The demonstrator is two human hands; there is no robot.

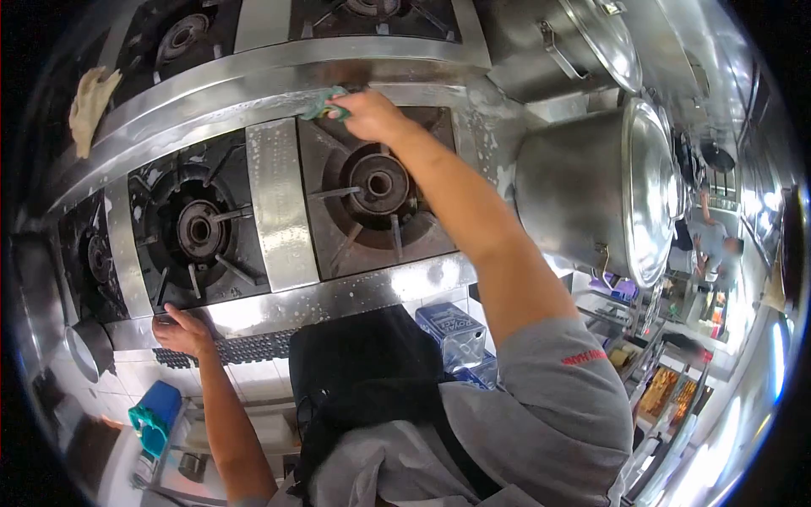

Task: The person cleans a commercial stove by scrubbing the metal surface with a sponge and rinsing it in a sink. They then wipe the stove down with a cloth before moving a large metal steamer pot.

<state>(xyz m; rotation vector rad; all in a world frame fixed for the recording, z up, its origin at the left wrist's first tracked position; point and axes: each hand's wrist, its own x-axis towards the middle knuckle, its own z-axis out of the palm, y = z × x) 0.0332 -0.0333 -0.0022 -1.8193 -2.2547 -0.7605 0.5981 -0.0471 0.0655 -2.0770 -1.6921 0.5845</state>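
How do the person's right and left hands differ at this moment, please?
The right hand holds a green scrubbing pad; the left hand shows no tool.
The right hand is at the back of the stove; the left hand is at its front edge.
Both hands are bare.

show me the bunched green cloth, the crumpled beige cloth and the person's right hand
Bunched green cloth (320, 106), head view: visible middle
Crumpled beige cloth (87, 110), head view: creased middle
Right hand (368, 117), head view: back of hand

Commercial-style kitchen, steel range (281, 203) with rows of gas burners (379, 183), large lidded stockpots (574, 190) alongside
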